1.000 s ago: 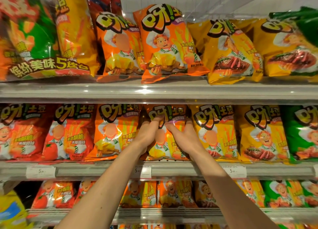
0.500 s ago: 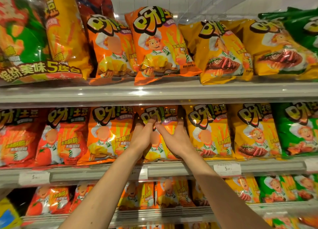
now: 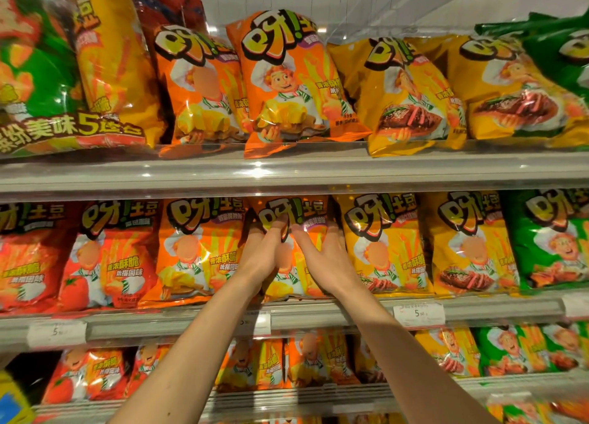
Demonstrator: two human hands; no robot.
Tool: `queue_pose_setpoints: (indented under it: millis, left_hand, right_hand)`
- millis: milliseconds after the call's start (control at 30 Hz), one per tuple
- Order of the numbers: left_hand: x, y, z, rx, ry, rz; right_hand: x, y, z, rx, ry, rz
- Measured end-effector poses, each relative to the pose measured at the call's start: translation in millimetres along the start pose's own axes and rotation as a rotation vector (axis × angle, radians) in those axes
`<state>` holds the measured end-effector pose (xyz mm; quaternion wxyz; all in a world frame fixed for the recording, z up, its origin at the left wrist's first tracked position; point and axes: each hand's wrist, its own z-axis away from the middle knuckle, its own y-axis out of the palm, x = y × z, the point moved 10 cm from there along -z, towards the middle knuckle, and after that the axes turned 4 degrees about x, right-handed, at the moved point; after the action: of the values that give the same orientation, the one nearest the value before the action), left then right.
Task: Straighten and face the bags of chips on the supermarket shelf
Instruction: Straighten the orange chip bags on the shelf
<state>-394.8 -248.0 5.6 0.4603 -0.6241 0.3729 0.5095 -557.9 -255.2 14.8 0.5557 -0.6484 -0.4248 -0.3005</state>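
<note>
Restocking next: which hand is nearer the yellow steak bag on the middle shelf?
Right. The right hand rests on the orange bag directly beside the yellow steak bag; the left hand lies on that orange bag's far side.

Both hands lie on one bag (image 3: 294, 283) on the middle shelf (image 3: 497, 308), the left hand (image 3: 259, 253) beside the right hand (image 3: 325, 257); more bags stand on either side.

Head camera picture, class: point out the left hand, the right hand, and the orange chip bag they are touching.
left hand (image 3: 259, 257), head view, back of the hand
right hand (image 3: 325, 257), head view, back of the hand
orange chip bag (image 3: 298, 210), head view, logo near its top
</note>
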Motion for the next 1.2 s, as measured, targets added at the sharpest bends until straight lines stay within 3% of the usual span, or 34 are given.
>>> queue_pose_setpoints:
  millis: [300, 400, 500, 667, 800, 867, 1000, 1200]
  left_hand:
    - [-1.2, 16.0, 12.8, 0.066, 0.076, -0.108]
    - [-3.0, 13.7, 14.1, 0.003, 0.135, -0.123]
    - [-9.5, 3.6, 20.1, -0.08, 0.249, -0.164]
    - [-23.2, 9.9, 21.7, -0.046, 0.364, -0.286]
    - [-22.1, 14.4, 14.5, -0.042, 0.387, -0.335]
    - [-16.5, 13.4, 9.2, -0.035, 0.345, -0.331]
    - [-12.6, 6.6, 25.3, 0.011, 0.319, -0.25]
    - [-7.2, -7.7, 70.8, 0.058, 0.392, -0.314]
  right_hand:
    - [-3.1, -16.7, -3.0, -0.017, 0.026, 0.01]
    - [-1.9, -17.8, -2.7, -0.007, 0.027, 0.032]
    - [6.9, -16.4, 7.1, -0.035, -0.093, 0.058]
    - [17.9, -3.1, 18.1, -0.021, -0.313, 0.435]
    - [9.6, 10.8, 9.0, 0.049, -0.336, 0.691]
    - [17.3, 9.5, 14.1, 0.073, -0.335, 0.659]
    - [22.4, -15.3, 25.2, 0.04, -0.254, 0.324]
    - [14.5, -27.5, 59.8, 0.057, -0.303, 0.219]
